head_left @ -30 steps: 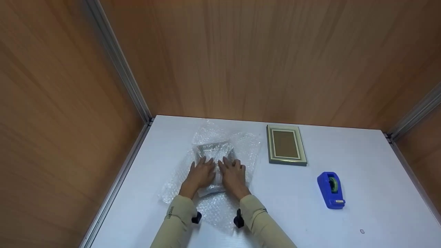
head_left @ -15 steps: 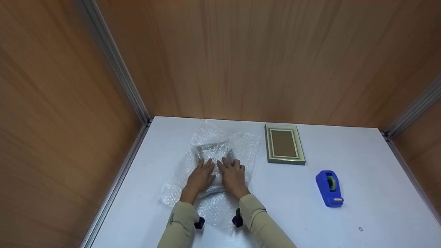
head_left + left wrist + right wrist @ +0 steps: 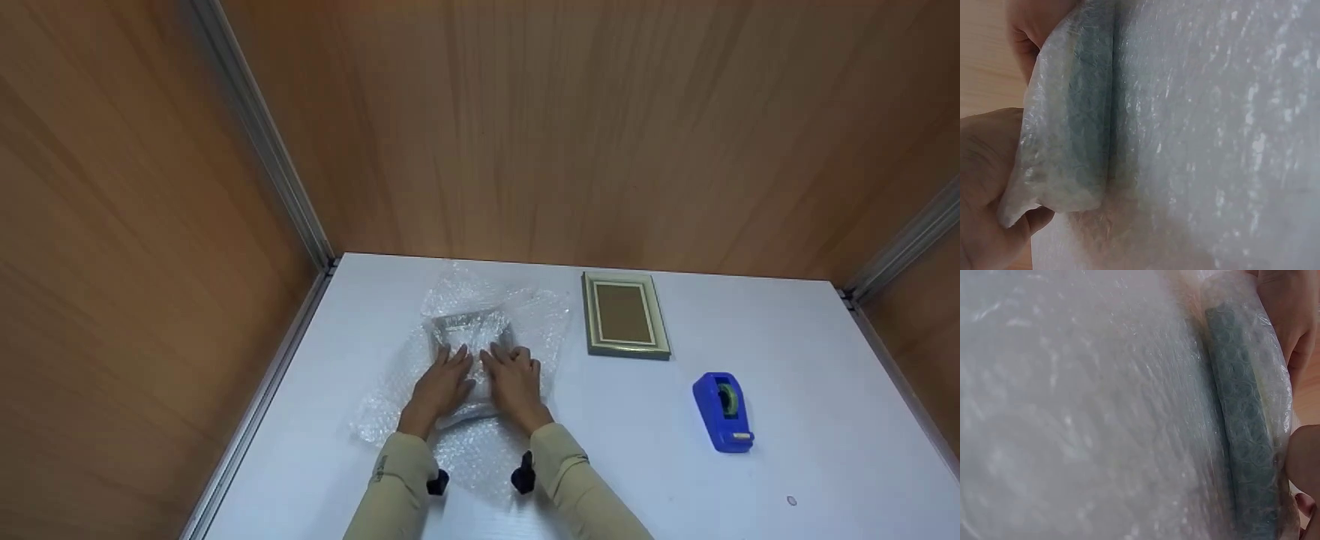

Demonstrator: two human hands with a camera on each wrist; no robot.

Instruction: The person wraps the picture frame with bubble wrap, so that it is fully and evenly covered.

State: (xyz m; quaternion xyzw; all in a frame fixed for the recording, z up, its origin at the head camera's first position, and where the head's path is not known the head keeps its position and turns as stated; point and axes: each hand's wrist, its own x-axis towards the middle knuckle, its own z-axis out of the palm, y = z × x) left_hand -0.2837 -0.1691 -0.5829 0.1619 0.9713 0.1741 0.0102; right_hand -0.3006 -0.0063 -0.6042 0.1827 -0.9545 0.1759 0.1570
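In the head view a flat rectangular thing with a pale green edge (image 3: 471, 321), shaped like a picture frame, lies under clear bubble wrap (image 3: 472, 450). My left hand (image 3: 441, 386) rests on the left half of this bundle, fingers stretched forward. On the right half my right hand (image 3: 514, 381) presses down, its index finger straight and the others slightly bent. Through the plastic, the left wrist view shows the thing's green side (image 3: 1090, 112); the right wrist view shows that side (image 3: 1244, 416) too, under rows of bubbles. Wrap covers most of the thing.
A green-gold picture frame (image 3: 625, 315) lies at the back, right of the wrap. Nearer and further right stands a blue tape dispenser (image 3: 724, 416) with a roll in it. Wooden panels (image 3: 570, 135) wall in the white table (image 3: 630, 465) at the back and sides.
The left hand's fingers have shifted slightly on the wrap, and its forearm has swung a little to the right. The right hand stays in place. The head view moves slightly.
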